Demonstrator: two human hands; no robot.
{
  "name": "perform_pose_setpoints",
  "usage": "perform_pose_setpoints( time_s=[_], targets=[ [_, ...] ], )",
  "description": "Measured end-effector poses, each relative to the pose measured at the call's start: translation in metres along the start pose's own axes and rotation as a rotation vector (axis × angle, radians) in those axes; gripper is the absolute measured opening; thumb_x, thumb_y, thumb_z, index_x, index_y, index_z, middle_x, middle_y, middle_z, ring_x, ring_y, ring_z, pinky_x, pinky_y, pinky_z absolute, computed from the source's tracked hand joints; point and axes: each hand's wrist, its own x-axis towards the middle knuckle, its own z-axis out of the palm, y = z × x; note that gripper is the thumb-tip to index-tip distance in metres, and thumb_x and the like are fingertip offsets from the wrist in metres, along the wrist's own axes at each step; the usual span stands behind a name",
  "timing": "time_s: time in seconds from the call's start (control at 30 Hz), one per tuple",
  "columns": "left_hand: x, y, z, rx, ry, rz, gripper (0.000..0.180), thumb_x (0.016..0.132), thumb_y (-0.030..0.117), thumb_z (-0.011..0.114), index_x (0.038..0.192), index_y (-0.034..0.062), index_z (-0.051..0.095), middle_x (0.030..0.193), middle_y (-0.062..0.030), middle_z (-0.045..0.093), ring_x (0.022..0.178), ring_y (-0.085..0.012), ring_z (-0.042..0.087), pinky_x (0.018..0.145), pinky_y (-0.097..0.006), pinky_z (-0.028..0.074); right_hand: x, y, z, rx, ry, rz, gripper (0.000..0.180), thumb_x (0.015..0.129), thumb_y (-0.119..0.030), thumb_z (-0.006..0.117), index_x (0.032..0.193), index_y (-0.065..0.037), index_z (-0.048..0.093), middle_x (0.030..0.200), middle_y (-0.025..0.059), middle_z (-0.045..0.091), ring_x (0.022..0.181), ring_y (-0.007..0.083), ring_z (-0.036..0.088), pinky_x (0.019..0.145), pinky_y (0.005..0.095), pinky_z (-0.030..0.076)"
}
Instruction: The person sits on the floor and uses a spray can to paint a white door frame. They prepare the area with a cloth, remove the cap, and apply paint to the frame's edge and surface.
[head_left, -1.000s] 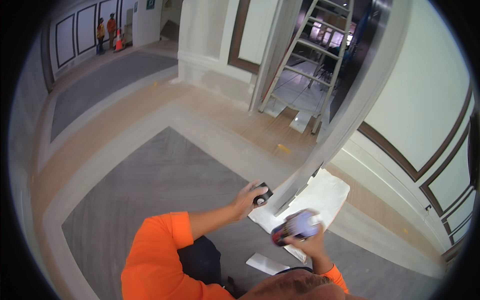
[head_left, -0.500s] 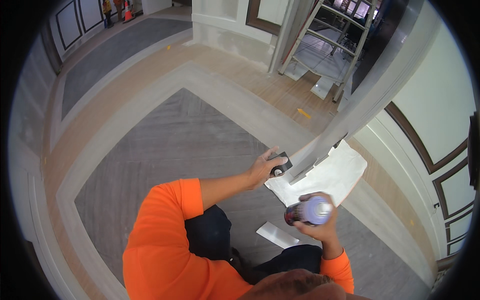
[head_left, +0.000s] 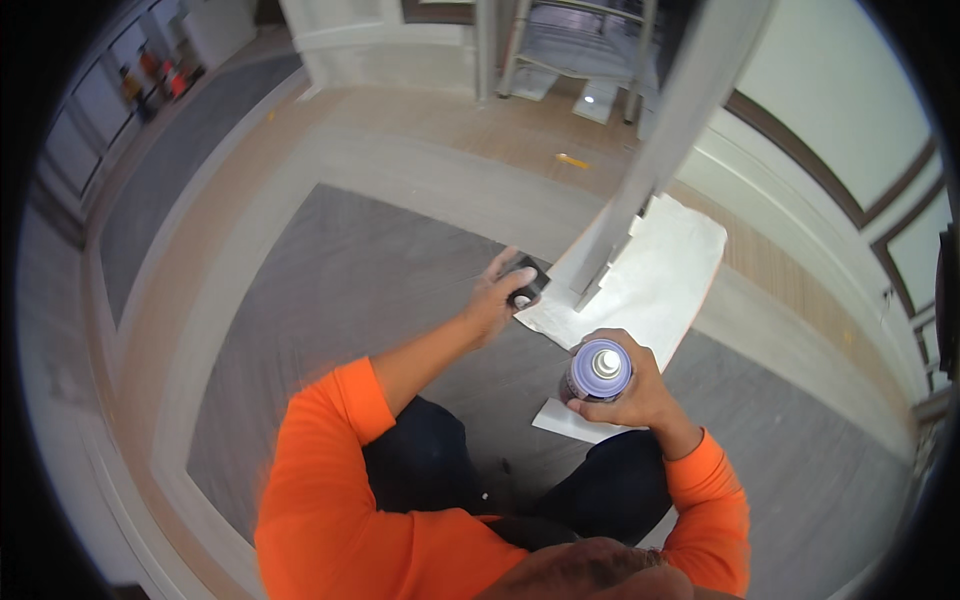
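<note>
My right hand (head_left: 635,385) is wrapped round an aerosol can (head_left: 600,372) with a purple top and a pale nozzle, held upright above the floor. My left hand (head_left: 492,300) grips a small black block-like object (head_left: 527,283) with a round pale spot on it; its exact kind is unclear. A white sheet (head_left: 670,270) lies on the floor beyond my hands, around the foot of a grey upright frame (head_left: 640,180). Below the can, a flat pale strip (head_left: 575,422) lies by my right knee, partly hidden.
A ladder (head_left: 515,50) stands behind the frame at the far side. Dark grey flooring (head_left: 330,300) has a pale border. White panelled walls (head_left: 840,110) rise at right. At far left, blurred people (head_left: 135,90) are near an orange cone (head_left: 174,80).
The view has shifted. My right hand has turned the can so its top and nozzle face up. My left hand keeps hold of the black object.
</note>
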Motion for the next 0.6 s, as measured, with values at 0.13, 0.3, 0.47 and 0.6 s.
perform_pose_setpoints(
  time_s=[0.13, 0.3, 0.47, 0.6],
  targets=[
    [-0.002, 0.006, 0.003, -0.01, -0.038, 0.034, 0.08, 0.095, 0.015, 0.064, 0.157, 0.0049, 0.016, 0.125, -0.0207, 0.056, 0.114, -0.0311, 0.063, 0.098, -0.042, 0.057, 0.007, -0.003, -0.007, 0.455, 0.463, 0.108, 0.07, 0.067, -0.021, 0.092, 0.124, -0.002, 0.057, 0.112, 0.0081, 0.068, 0.102, 0.0165, 0.066, 0.091, 0.0333, 0.053],
    [-0.006, 0.007, 0.0, 0.053, -0.014, 0.021, 0.076, 0.097, 0.02, 0.062, 0.157, 0.0061, 0.018, 0.128, -0.0227, 0.057, 0.116, -0.0329, 0.062, 0.102, -0.045, 0.054, -0.006, -0.011, -0.013, 0.217, 0.141, -0.01, 0.07, 0.064, -0.021, 0.093, 0.123, -0.004, 0.06, 0.112, 0.0102, 0.068, 0.104, 0.0192, 0.065, 0.095, 0.0348, 0.05],
    [-0.01, 0.005, 0.008, 0.113, -0.034, 0.027, 0.062, 0.098, 0.024, 0.06, 0.151, 0.01, 0.031, 0.124, -0.0192, 0.061, 0.113, -0.0317, 0.065, 0.1, -0.046, 0.055, -0.011, -0.009, -0.024, 0.268, 0.22, 0.095, 0.069, 0.063, -0.021, 0.093, 0.122, -0.005, 0.061, 0.113, 0.0099, 0.068, 0.103, 0.0198, 0.066, 0.094, 0.0351, 0.051],
    [-0.01, 0.002, 0.009, 0.112, -0.034, 0.041, 0.06, 0.099, 0.029, 0.06, 0.149, 0.0083, 0.033, 0.122, -0.0167, 0.061, 0.109, -0.0309, 0.066, 0.097, -0.045, 0.056, -0.019, -0.012, -0.023, 0.499, 0.358, -0.062, 0.069, 0.064, -0.027, 0.091, 0.122, -0.007, 0.06, 0.114, 0.0104, 0.069, 0.1, 0.0256, 0.068, 0.092, 0.0376, 0.052]
  ],
)
